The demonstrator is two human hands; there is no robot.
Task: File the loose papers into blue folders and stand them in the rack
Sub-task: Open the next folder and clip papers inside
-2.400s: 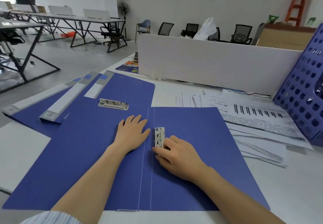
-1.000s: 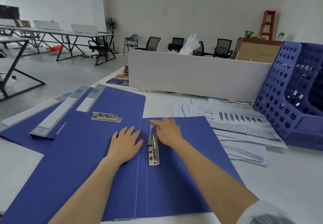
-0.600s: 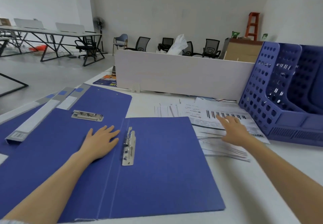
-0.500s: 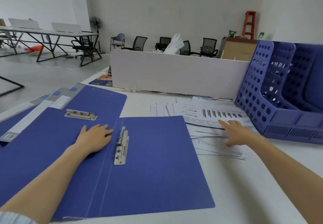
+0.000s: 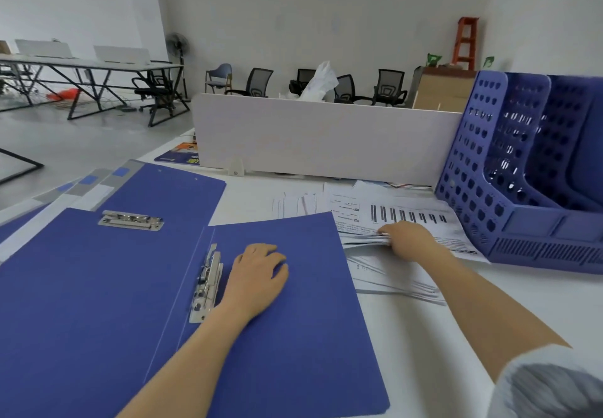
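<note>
The left hand (image 5: 257, 274) lay flat, open, on the open folder (image 5: 293, 336); the right hand (image 5: 409, 238) apparently pinched the top loose papers (image 5: 424, 218).

Open folder (image 5: 293, 319) lies front-centre on desk (image 5: 440, 336) — clip (image 5: 207, 282) at its spine. Papers (image 5: 391, 274) right of it, rack (image 5: 528, 183) farther right — second folder (image 5: 169, 196) behind-left.

Two hands are working at the white desk: the left hand (image 5: 257, 274) and the right hand (image 5: 409, 238). One blue folder (image 5: 293, 336) is lying open near me, with at least two more (image 5: 169, 196) lying behind it to the left. Two metal clips (image 5: 207, 284) are showing. One blue rack (image 5: 528, 173) is standing far right, beside one spread of loose papers (image 5: 401, 274), too overlapped to count.
</note>
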